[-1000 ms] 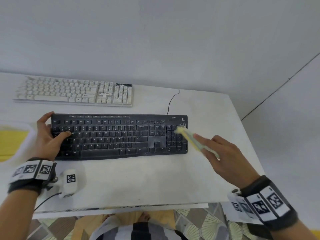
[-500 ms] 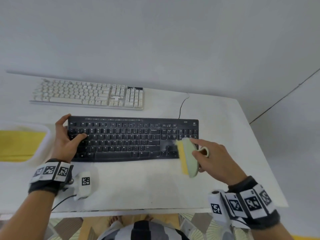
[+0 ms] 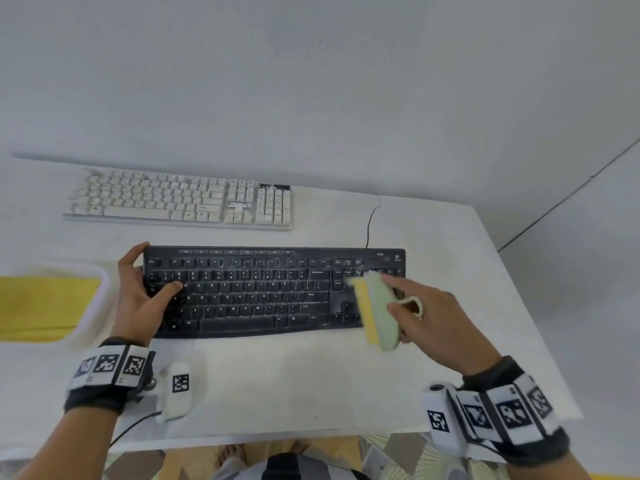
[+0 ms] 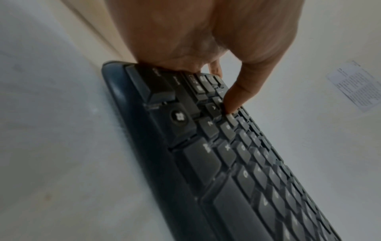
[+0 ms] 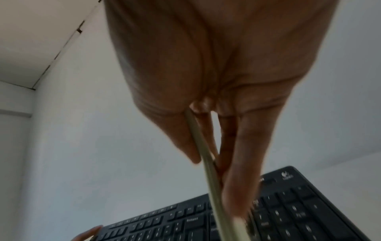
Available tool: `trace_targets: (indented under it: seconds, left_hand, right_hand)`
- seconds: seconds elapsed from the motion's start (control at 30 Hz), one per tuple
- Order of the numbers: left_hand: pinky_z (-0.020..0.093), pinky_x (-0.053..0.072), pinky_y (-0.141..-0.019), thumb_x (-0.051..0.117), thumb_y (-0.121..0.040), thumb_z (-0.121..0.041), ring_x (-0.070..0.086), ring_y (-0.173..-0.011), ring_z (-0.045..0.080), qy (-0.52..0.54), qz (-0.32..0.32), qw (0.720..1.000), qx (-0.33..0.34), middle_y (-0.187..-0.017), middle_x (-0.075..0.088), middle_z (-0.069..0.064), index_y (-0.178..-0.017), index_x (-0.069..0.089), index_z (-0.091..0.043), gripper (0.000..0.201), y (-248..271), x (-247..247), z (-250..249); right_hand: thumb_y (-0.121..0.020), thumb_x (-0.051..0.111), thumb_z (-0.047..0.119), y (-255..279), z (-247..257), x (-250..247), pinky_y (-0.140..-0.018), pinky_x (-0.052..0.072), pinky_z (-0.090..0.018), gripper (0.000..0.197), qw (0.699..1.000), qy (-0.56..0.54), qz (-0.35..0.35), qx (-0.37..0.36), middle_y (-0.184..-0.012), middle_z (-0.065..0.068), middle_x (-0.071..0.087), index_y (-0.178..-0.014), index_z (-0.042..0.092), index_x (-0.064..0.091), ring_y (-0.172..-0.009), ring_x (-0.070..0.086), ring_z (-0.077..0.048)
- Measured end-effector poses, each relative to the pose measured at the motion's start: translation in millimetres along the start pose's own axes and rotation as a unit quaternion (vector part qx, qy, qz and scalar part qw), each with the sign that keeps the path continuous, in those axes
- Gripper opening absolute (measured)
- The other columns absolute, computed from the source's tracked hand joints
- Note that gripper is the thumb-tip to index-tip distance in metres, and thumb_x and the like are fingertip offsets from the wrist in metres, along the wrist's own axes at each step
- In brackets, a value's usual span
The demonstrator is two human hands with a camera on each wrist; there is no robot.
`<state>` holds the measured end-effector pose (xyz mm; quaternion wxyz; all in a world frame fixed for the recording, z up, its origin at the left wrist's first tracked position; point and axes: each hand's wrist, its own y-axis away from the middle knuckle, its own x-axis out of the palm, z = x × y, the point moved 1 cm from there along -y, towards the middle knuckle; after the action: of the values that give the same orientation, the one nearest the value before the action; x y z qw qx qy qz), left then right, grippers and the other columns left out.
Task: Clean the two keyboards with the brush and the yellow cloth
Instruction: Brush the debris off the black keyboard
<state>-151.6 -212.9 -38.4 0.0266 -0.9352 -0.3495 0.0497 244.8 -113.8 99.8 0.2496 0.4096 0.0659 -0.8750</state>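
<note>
Right hand [image 3: 440,320] pinching the brush [image 3: 379,311] between thumb and straight fingers, brush body edge-on in the right wrist view [image 5: 214,184]. Long axis running near-to-far across the right end of the black keyboard [image 3: 263,292], over the number pad; yellow bristle side turned left, pale green back toward the palm. Small loop at the handle end poking out by the knuckles. Near end of the brush overhanging the keyboard's front edge, above the table [image 3: 311,386]. Whether bristles touch the keys: cannot tell (outline blurred).

Left hand [image 3: 138,299] gripping the keyboard's left end, thumb [image 4: 237,97] pressed down on the keys, fingers curled round the far corner. Seen also at the far end in the right wrist view [image 5: 88,234].

Keyboard lying flat, long axis left to right, cable [image 3: 372,220] leaving its far edge. White keyboard [image 3: 180,199] parallel behind it, set further left, apart from it. Yellow cloth [image 3: 41,306] folded in a white tray [image 3: 104,292] at the left, just beside the left hand. Marker bands on both wrists.
</note>
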Motion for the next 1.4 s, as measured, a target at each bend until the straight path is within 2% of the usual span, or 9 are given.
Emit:
trace_targets:
  seconds: [0.13, 0.23, 0.37, 0.57, 0.77, 0.93, 1.07, 1.17, 1.4]
  left_hand:
    - [0.018, 0.059, -0.073, 0.059, -0.092, 0.02, 0.067, -0.081, -0.002, -0.002, 0.001, 1.0, 0.005, -0.104, 0.058, 0.001, -0.129, 0.038, -0.048, 0.08, 1, -1, 0]
    - [0.025, 0.061, -0.076, 0.06, -0.092, 0.019, 0.066, -0.084, 0.004, -0.003, 0.003, 1.0, 0.005, -0.105, 0.058, 0.001, -0.13, 0.037, -0.05, 0.081, 2, -3, 0]
    - [0.019, 0.06, -0.074, 0.059, -0.093, 0.019, 0.066, -0.085, 0.003, 0.003, 0.008, 1.0, 0.007, -0.108, 0.058, 0.006, -0.13, 0.037, -0.049, 0.08, 3, -2, -2]
    - [0.017, 0.059, -0.076, 0.058, -0.093, 0.02, 0.067, -0.088, 0.005, 0.01, 0.014, 1.0, 0.005, -0.113, 0.057, 0.015, -0.131, 0.037, -0.047, 0.08, 3, -3, -2]
    - [0.018, 0.059, -0.076, 0.058, -0.093, 0.02, 0.064, -0.094, 0.017, 0.015, 0.016, 1.0, -0.004, -0.109, 0.058, 0.009, -0.13, 0.037, -0.048, 0.08, 4, -1, -5]
    - [0.022, 0.06, -0.08, 0.058, -0.094, 0.017, 0.065, -0.092, 0.011, 0.014, 0.016, 1.0, -0.015, -0.111, 0.059, 0.011, -0.131, 0.038, -0.049, 0.078, 4, -3, -5]
    - [0.027, 0.06, -0.082, 0.065, -0.089, 0.005, 0.065, -0.095, 0.015, 0.024, 0.014, 0.999, -0.025, -0.113, 0.059, 0.01, -0.131, 0.038, -0.051, 0.075, 5, -5, -6]
    - [0.024, 0.059, -0.078, 0.054, -0.097, 0.016, 0.063, -0.093, 0.014, 0.024, 0.015, 0.999, -0.036, -0.108, 0.059, 0.006, -0.131, 0.037, -0.049, 0.076, 6, -2, -9]
    - [0.046, 0.053, -0.088, 0.058, -0.096, 0.003, 0.061, -0.093, 0.019, 0.063, 0.012, 0.996, -0.064, -0.105, 0.056, 0.005, -0.134, 0.039, -0.045, 0.064, 8, -2, -15]
  right_hand:
    - [-0.097, 0.055, 0.015, -15, 8, 9, -0.085, 0.056, -0.031, 0.045, 0.975, -0.006, -0.194, -0.105, -0.121, 0.012, 0.058, -0.141, 0.022, 0.049, -0.103, 0.062, -0.006]
    - [-0.098, 0.053, 0.015, -14, 0, 24, -0.087, 0.058, -0.039, 0.046, 0.994, -0.006, -0.099, -0.052, -0.132, 0.013, 0.052, -0.143, 0.024, 0.046, -0.109, 0.061, -0.009]
    - [-0.096, 0.053, 0.019, -8, 7, 9, -0.071, 0.061, -0.039, 0.044, 0.999, -0.008, 0.033, 0.028, -0.11, 0.009, 0.063, -0.138, 0.032, 0.051, -0.077, 0.065, -0.017]
    - [-0.097, 0.055, 0.013, -28, 35, 31, -0.086, 0.053, -0.021, 0.047, 0.976, 0.013, -0.177, -0.127, -0.123, 0.008, 0.06, -0.143, 0.016, 0.047, -0.1, 0.058, 0.0]
    - [-0.097, 0.051, 0.019, -15, 29, 38, -0.065, 0.052, -0.013, 0.047, 0.997, 0.044, 0.052, -0.039, -0.101, 0.013, 0.063, -0.144, 0.024, 0.046, -0.064, 0.056, -0.003]
    - [-0.097, 0.056, 0.015, -22, 43, 30, -0.081, 0.05, -0.016, 0.046, 0.978, 0.012, -0.166, -0.124, -0.116, 0.008, 0.064, -0.142, 0.018, 0.049, -0.09, 0.061, -0.001]
    - [-0.098, 0.052, 0.017, -21, 33, 54, -0.085, 0.052, -0.021, 0.048, 0.995, 0.01, -0.067, -0.076, -0.129, 0.007, 0.06, -0.146, 0.02, 0.043, -0.088, 0.063, -0.003]
    - [-0.097, 0.051, 0.02, -14, 31, 46, -0.078, 0.059, -0.032, 0.046, 0.999, 0.01, 0.035, -0.023, -0.109, 0.014, 0.061, -0.143, 0.025, 0.047, -0.075, 0.06, -0.005]
    - [-0.097, 0.055, 0.013, -27, 57, 56, -0.085, 0.048, -0.015, 0.048, 0.977, 0.025, -0.167, -0.129, -0.122, 0.011, 0.058, -0.144, 0.016, 0.045, -0.098, 0.058, 0.0]
